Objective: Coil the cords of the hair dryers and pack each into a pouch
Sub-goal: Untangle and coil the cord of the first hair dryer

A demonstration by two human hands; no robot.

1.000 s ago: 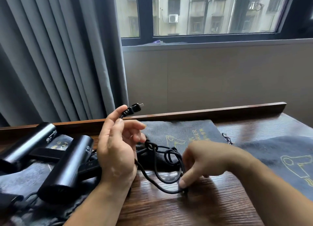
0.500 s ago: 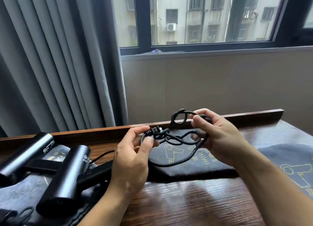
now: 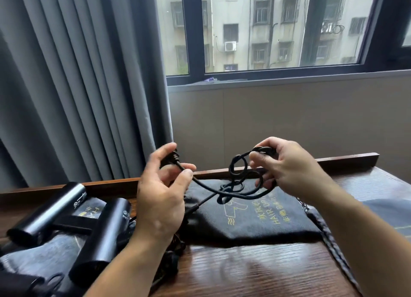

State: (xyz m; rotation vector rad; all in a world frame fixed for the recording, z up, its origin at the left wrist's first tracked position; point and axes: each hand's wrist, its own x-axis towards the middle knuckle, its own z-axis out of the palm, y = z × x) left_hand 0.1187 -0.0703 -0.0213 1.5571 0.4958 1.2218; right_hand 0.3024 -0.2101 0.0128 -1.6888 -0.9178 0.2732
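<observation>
- Left hand, raised above the table at 9 o'clock from the tangle. Thumb and half-curled fingers pinched the plug at the end of the black cord. The cord left the hand across a fingertip.
- Right hand, at 3 o'clock from the tangle. Fingers were curled round the top of several cord loops, and the loops hung from the hand toward 7 o'clock.
- Cord: held in the air between the two hands, crossing itself in small knotted loops. One strand ran down toward 7 o'clock, where its thicker sleeve passed behind the left hand (the joint with a dryer was hidden).
- Pouch: dark grey with a gold dryer print and lettering. It lay flat on the table at 6 o'clock from the tangle, directly below the cord.
- Near hair dryer and far hair dryer: black barrels side by side at 8 o'clock in the view, resting on a lower-left pouch.
- Right-hand pouch: at 4 o'clock in the view, partly covered by the right forearm.
- Table: dark wood with a raised back rail.
- Curtain: grey pleats at 10 o'clock.
- Window: at 1 o'clock, facing a building.
</observation>
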